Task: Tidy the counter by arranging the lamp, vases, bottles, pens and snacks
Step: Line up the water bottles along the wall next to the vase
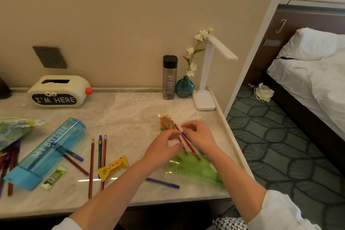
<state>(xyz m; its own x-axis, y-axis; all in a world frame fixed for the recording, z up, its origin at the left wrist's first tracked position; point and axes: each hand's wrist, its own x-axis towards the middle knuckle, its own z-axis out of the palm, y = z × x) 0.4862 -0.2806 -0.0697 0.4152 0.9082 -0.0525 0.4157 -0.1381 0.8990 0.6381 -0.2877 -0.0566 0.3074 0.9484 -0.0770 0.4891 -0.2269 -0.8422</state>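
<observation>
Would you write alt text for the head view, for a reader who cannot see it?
A person's left hand and right hand grip red and blue pens by a green pouch on a marble counter. Loose pens, snacks and a blue bottle lie to the left; a grey bottle, teal vase and white lamp stand by the wall.

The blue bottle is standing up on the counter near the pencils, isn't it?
Not quite. The head view shows the blue bottle lying on its side on the counter near the pencils. The one standing up is the grey bottle by the wall.
</observation>
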